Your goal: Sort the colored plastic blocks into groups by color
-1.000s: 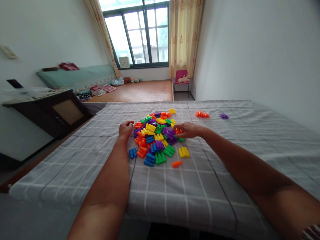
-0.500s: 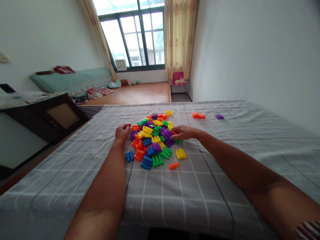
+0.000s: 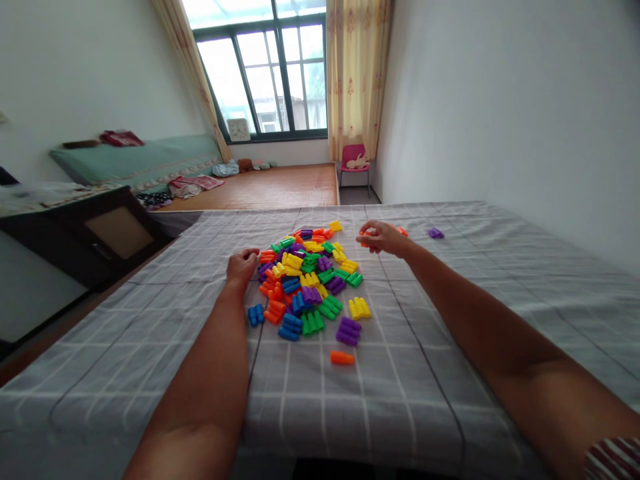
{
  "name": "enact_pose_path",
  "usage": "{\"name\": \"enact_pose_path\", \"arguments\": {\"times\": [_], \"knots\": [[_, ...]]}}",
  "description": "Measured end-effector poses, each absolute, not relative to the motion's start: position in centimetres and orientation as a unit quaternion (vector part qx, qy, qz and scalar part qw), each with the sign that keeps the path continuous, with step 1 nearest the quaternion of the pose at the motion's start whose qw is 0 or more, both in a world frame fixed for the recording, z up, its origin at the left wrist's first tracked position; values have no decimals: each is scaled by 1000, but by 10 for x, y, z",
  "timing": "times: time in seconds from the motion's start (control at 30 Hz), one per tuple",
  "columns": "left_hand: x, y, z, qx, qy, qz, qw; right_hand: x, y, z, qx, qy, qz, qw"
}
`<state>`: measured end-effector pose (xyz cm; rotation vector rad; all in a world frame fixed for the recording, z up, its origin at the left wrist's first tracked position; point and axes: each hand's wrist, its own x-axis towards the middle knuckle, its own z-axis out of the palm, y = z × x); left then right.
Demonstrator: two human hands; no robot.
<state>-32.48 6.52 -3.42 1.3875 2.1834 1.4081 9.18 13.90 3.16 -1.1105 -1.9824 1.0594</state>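
Note:
My right hand [image 3: 384, 239] is beyond the right side of the pile, its fingers closed on an orange toy block [image 3: 367, 240] made of joined tubes. At the pile's left edge, my left hand [image 3: 242, 265] rests with curled fingers; whether anything is in them is hidden. Between the hands lies a heap of plastic tube blocks [image 3: 309, 280] in yellow, green, blue, purple and orange. Nearer to me are a purple block [image 3: 349, 331], a yellow block [image 3: 359, 308] and a single orange piece [image 3: 343, 358].
A grey checked cloth [image 3: 425, 320] covers the table. Farther right lie a purple block [image 3: 436, 233] and an orange block [image 3: 402, 231] partly behind my right hand. Past the table are a low bed platform [image 3: 280, 187], a pink chair [image 3: 354, 155] and a dark cabinet [image 3: 113, 233].
My right hand has moved from the pile's right side up and to the right with an orange block. A purple block now lies in front, and the single orange piece has shifted closer to me.

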Motion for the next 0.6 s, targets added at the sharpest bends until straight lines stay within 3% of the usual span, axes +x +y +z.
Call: {"name": "enact_pose_path", "arguments": {"times": [0.13,0.23,0.33,0.47,0.6], "knots": [[-323,63,-31,480,740,462,91,153,184,23,-491,-635,350,483],[-324,62,-31,483,747,447,91,197,209,0,-556,-551,333,525],[-327,64,-34,488,751,437,86,223,222,-24,-628,-504,305,509],[-333,68,-40,493,748,433,94,230,229,-42,-733,-511,157,422],[-337,69,-42,508,746,420,91,229,234,-47,-740,-565,80,356]]}}
